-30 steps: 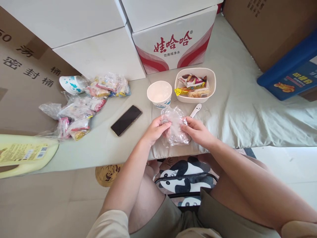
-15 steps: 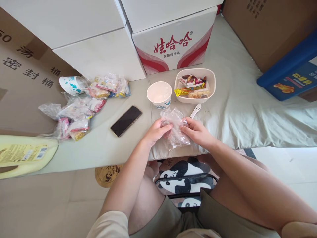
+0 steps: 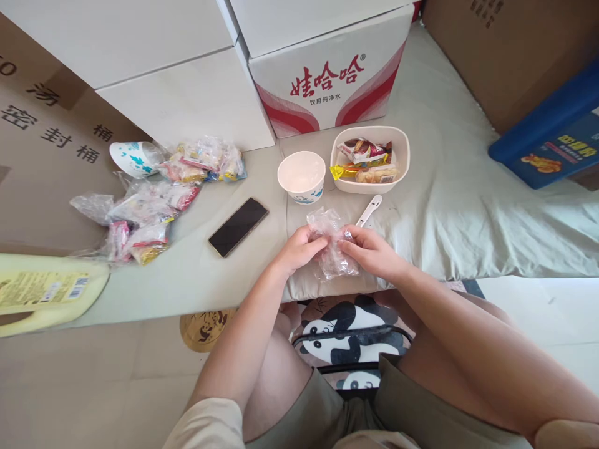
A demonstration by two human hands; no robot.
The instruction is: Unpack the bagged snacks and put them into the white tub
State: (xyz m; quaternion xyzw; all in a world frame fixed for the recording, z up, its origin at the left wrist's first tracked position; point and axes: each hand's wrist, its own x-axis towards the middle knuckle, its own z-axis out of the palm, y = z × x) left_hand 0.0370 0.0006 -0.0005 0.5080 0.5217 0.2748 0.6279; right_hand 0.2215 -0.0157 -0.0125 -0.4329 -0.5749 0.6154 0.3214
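Note:
A crumpled clear plastic bag is pinched between both of my hands near the front edge of the cloth-covered surface. My left hand grips its left side, thumb on top. On the right side my right hand does the same, and the two thumbs are close together. Just beyond the bag stands a white paper bowl with a blue pattern. A white utility knife lies past my right hand. Behind it, an off-white tub holds several wrapped snacks.
Left of my hands lies a black phone. Further left are bagged snacks and a tipped paper bowl. A pale yellow jug is at the left edge, a white carton behind, and a blue container at right.
My hands have drawn slightly closer together, and the plastic bag between them is bunched narrower. The bowl, tub, knife and phone stay in place; the view shifts slightly.

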